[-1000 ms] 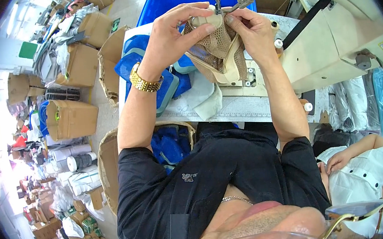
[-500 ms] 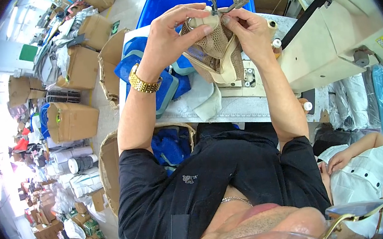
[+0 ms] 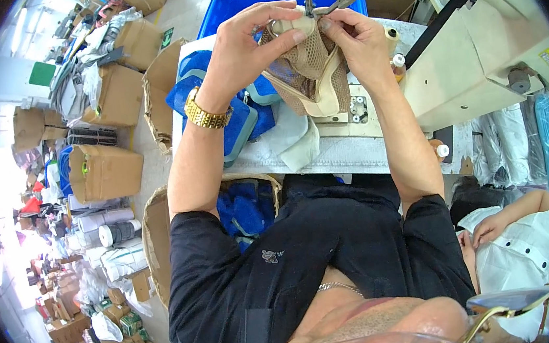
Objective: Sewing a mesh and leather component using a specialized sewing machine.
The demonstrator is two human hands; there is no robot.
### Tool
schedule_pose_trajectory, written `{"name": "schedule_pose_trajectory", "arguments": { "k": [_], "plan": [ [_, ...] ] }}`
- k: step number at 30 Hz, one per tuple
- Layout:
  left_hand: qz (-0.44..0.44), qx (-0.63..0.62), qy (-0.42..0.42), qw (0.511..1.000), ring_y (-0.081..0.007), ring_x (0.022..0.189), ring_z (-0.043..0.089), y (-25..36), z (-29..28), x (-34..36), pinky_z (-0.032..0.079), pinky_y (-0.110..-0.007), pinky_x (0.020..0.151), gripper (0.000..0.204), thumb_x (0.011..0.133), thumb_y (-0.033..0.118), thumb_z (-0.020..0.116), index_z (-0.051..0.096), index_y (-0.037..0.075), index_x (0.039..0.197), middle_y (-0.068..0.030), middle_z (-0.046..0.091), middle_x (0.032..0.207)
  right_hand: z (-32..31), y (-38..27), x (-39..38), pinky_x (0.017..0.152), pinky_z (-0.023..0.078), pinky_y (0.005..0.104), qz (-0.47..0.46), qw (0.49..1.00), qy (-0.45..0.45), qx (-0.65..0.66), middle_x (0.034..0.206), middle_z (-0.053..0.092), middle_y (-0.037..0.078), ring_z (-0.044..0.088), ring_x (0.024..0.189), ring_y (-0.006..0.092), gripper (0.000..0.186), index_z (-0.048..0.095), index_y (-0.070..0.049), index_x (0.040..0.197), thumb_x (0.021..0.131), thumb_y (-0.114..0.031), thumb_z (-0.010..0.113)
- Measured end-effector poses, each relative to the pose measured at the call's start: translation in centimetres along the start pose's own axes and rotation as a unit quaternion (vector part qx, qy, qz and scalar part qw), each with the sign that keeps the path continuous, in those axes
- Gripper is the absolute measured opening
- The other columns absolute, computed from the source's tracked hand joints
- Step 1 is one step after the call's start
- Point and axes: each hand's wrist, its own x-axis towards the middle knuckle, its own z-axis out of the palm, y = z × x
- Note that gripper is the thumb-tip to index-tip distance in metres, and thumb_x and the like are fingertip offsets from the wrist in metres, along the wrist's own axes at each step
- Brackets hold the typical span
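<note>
A beige mesh bag (image 3: pixel 307 69) with pale trim hangs between my hands, its top edge under the needle of a cream sewing machine (image 3: pixel 477 79). My left hand (image 3: pixel 255 38), wearing a gold watch (image 3: pixel 208 110) at the wrist, grips the bag's pale top piece from the left, thumb in front. On the other side, my right hand (image 3: pixel 357 38) pinches the edge close to the presser foot. Blue mesh pieces with grey-blue trim (image 3: pixel 241 132) lie on the white table (image 3: pixel 352 157), left of the bag. The exact stitching point is partly hidden by my fingers.
Behind the table stands a blue plastic crate (image 3: pixel 226 7). A carton (image 3: pixel 158 229) holding more blue mesh pieces is by my lap. Small bottles (image 3: pixel 398 60) stand beside the machine. At the right sits another person in a white top (image 3: pixel 525 240). Cartons (image 3: pixel 106 171) and rolls fill the left.
Almost nothing differs. Both hands and the mesh bag stay at the needle, with only a tiny shift of the fingers and of the whole view.
</note>
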Motion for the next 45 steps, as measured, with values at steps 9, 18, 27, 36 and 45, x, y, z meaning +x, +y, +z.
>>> {"name": "schedule_pose_trajectory", "arguments": {
  "k": [9, 18, 27, 36, 45],
  "plan": [
    [-0.006, -0.021, 0.011, 1.0, -0.0167, 0.103, 0.062, 0.0, 0.3, -0.1, 0.05, -0.031, 0.089, 0.027, 0.079, 0.014, 0.075, 0.07, 0.008, 0.106, -0.0073, 0.066, 0.114, 0.1, 0.0, -0.2, 0.062, 0.045, 0.0203, 0.008, 1.0, -0.003, 0.017, 0.074, 0.065, -0.001, 0.055, 0.068, 0.0044, 0.014, 0.069, -0.002, 0.095, 0.084, -0.01, 0.068],
    [-0.016, -0.005, 0.015, 1.0, -0.016, 0.101, 0.063, 0.1, -0.4, -0.2, 0.051, -0.03, 0.088, 0.027, 0.079, 0.015, 0.076, 0.07, 0.007, 0.104, -0.0074, 0.066, 0.113, 0.8, -0.3, 0.2, 0.062, 0.044, 0.0204, 0.015, 1.0, -0.013, 0.024, 0.074, 0.064, -0.001, 0.053, 0.068, 0.004, 0.013, 0.069, -0.001, 0.095, 0.084, -0.008, 0.067],
    [-0.022, 0.032, 0.013, 0.999, -0.0149, 0.099, 0.063, 0.9, -2.8, -0.9, 0.05, -0.029, 0.084, 0.025, 0.079, 0.013, 0.075, 0.07, 0.007, 0.103, -0.0064, 0.067, 0.112, 2.6, -1.9, 0.4, 0.062, 0.044, 0.0204, 0.025, 0.999, -0.033, 0.017, 0.076, 0.064, -0.001, 0.054, 0.069, 0.0041, 0.014, 0.069, -0.002, 0.097, 0.085, -0.009, 0.067],
    [-0.028, -0.044, 0.01, 0.999, -0.0169, 0.104, 0.062, 0.1, -3.2, -0.4, 0.048, -0.031, 0.092, 0.023, 0.081, 0.014, 0.073, 0.07, 0.007, 0.103, -0.0075, 0.066, 0.113, 2.9, -1.7, 0.8, 0.062, 0.044, 0.0205, 0.006, 0.999, -0.024, 0.036, 0.075, 0.064, -0.002, 0.053, 0.068, 0.004, 0.014, 0.069, -0.002, 0.097, 0.085, -0.008, 0.066],
    [-0.051, -0.08, -0.131, 0.987, -0.013, 0.104, 0.057, -0.4, -3.7, 2.1, 0.048, -0.027, 0.088, 0.023, 0.091, 0.013, 0.063, 0.067, 0.006, 0.112, -0.0049, 0.063, 0.114, 1.0, -1.7, 0.3, 0.063, 0.044, 0.0211, 0.029, 0.999, -0.012, 0.012, 0.077, 0.065, 0.0, 0.055, 0.068, 0.0058, 0.017, 0.069, -0.001, 0.099, 0.085, -0.01, 0.066]
  ]
}}
